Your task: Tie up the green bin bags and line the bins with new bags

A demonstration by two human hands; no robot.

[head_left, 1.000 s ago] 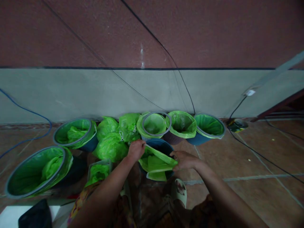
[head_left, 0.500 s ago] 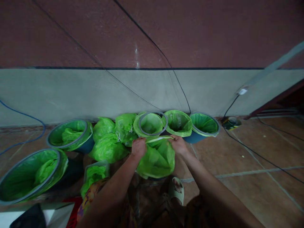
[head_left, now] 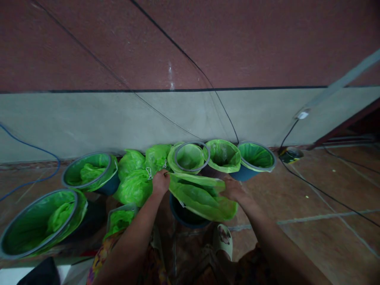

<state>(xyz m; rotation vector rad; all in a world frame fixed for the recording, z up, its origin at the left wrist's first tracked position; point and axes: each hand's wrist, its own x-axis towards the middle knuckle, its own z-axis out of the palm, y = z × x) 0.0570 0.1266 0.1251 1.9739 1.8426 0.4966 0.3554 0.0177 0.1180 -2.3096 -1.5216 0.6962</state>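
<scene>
A bright green plastic bag (head_left: 202, 196) is stretched between my two hands, its mouth spread partly apart. My left hand (head_left: 161, 183) grips the bag's edge at the left. On the other side my right hand (head_left: 233, 188) holds the rim, fingers partly hidden by the plastic. Below the bag stands a dark blue bin (head_left: 185, 217), mostly covered, its near rim showing. Just beyond, a loose grey ring (head_left: 208, 152) lies over a green-lined bin (head_left: 171, 160). Another lined bin (head_left: 223, 152) stands to its right.
Tied green bags (head_left: 133, 190) lie left of my left hand. Lined bins (head_left: 89, 172) with grey rims stand further left, and another bin (head_left: 252, 172) at the right by the wall (head_left: 118, 122). A black cable (head_left: 320, 196) crosses the tiled floor. A small can (head_left: 292, 154) stands there.
My hands have moved further apart, the left going left and the right slightly right. The bag's mouth has been spread, and the blue bin's near rim now shows beneath it.
</scene>
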